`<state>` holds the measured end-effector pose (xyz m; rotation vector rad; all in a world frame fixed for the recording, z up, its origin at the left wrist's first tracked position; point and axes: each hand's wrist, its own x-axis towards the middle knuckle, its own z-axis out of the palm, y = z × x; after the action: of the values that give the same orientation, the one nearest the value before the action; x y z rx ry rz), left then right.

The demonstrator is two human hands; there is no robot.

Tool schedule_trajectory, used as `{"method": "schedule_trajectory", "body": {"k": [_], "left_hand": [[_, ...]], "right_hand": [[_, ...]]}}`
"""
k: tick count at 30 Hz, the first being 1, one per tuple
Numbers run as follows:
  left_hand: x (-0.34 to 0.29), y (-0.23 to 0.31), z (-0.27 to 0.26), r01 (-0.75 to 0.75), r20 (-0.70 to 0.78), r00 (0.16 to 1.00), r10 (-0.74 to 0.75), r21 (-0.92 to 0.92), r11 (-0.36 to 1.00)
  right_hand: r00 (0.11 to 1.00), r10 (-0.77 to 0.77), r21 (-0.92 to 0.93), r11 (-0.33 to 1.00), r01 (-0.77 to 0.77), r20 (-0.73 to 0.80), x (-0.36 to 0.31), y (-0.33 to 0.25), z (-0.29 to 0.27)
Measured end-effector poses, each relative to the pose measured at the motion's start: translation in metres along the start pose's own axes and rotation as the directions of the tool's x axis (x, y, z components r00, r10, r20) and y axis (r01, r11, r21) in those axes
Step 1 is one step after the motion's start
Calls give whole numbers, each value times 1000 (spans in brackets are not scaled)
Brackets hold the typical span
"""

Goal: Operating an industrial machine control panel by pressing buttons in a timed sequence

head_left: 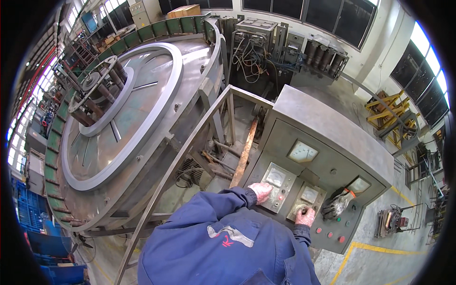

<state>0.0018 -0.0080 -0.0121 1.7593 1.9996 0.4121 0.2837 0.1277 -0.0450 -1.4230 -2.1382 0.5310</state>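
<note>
Both hands are at the sloping grey control panel, in thin, see-through, reddish-mottled gloves. My left hand rests curled on the lower left of the left meter module; what its fingers close on is hidden. With bent fingers, my right hand grips a round control knob below the small meter of the right module. Beside it lies a bunched grey-and-black work glove with an orange edge. Red push buttons sit below my right hand, and a green button is near the glove.
Left of the panel stands a large round machine table carrying a pale metal ring. A metal rail frame separates me from it. A rusty bar leans by the panel. Yellow steel stands are at the far right.
</note>
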Motion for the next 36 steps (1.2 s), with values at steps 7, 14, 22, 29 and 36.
{"method": "schedule_trajectory", "body": {"k": [7, 14, 22, 29, 36], "left_hand": [[-2, 0, -1, -36, -47, 998, 35, -23, 999], [-1, -10, 19, -96, -200, 975, 98, 16, 995], [-2, -8, 12, -56, -133, 989, 58, 18, 998], [6, -16, 22, 112, 20, 994, -111, -155, 981], [-5, 3, -23, 345, 199, 935, -294, -308, 887]], "right_hand": [[1000, 4, 21, 1000, -5, 18, 0, -2, -3], [999, 23, 21, 999, -24, 39, 1, -2, -1], [1000, 8, -56, 998, -6, 25, 1, 3, 2], [997, -46, -90, 995, 52, 69, 0, 4, 1], [991, 23, -126, 992, -6, 135, -1, -4, -5]]}}
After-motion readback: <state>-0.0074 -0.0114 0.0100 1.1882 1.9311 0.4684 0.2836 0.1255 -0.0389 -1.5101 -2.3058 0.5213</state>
